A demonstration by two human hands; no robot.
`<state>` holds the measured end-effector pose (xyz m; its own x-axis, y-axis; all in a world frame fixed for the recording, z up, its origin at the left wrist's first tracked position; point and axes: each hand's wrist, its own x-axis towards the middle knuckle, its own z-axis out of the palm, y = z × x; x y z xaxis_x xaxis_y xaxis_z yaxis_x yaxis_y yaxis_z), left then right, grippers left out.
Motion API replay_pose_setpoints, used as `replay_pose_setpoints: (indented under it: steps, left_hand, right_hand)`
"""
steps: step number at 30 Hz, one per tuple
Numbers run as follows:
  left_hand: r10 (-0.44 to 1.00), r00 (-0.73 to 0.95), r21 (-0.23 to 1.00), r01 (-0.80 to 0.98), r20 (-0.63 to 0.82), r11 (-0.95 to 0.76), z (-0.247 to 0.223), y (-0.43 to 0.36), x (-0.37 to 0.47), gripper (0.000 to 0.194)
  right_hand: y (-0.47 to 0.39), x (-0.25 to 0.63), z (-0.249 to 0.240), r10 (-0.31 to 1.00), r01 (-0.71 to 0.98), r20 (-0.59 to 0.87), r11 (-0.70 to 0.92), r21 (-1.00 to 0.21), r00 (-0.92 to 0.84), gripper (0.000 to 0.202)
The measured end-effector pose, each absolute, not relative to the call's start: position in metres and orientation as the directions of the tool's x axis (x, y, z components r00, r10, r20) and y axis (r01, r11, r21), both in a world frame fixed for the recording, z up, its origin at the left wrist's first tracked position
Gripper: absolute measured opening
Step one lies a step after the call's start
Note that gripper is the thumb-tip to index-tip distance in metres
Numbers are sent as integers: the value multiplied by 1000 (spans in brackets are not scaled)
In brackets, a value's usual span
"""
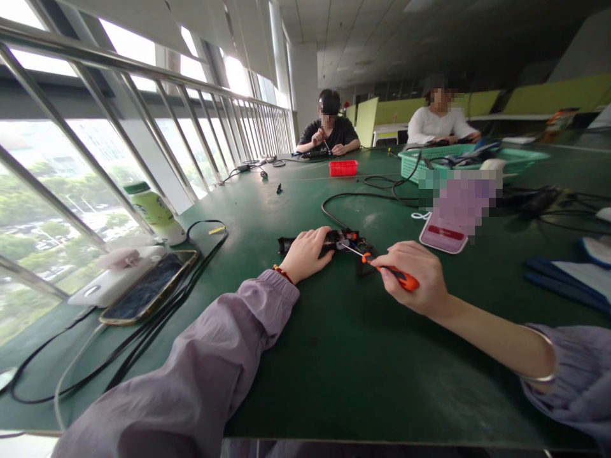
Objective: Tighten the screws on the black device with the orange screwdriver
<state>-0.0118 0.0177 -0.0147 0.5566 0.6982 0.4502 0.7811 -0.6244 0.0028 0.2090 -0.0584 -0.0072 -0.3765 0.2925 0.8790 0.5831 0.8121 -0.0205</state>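
Observation:
A black corded device (330, 242) with an opened end lies on the green table, its orange and dark inner parts and wires (365, 247) exposed at the right. My left hand (308, 254) is closed over its dark cylindrical body and presses it to the tabletop. In my right hand (415, 273) is a screwdriver (401, 276) with an orange and black handle. Its thin metal shaft slants to the left, and the tip reaches a greyish part in the opened end. Whether the tip sits in a screw is too small to tell.
A purple-cased phone (446, 219) stands near a green basket (415, 166), with blue and white gloves (573, 280) at right. Left are another phone (150, 286), a bottle (155, 213) and cables. A red tray (343, 168) lies farther back; two people sit beyond.

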Motion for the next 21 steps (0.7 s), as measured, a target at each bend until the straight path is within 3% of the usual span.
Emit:
replay_pose_setpoints:
  steps: [21]
  left_hand:
    - [696,557,-15,785,453,-619,-15,17,-12,39]
  right_hand:
    - [-58,209,-8,303,595,881,803,-31,-362,9]
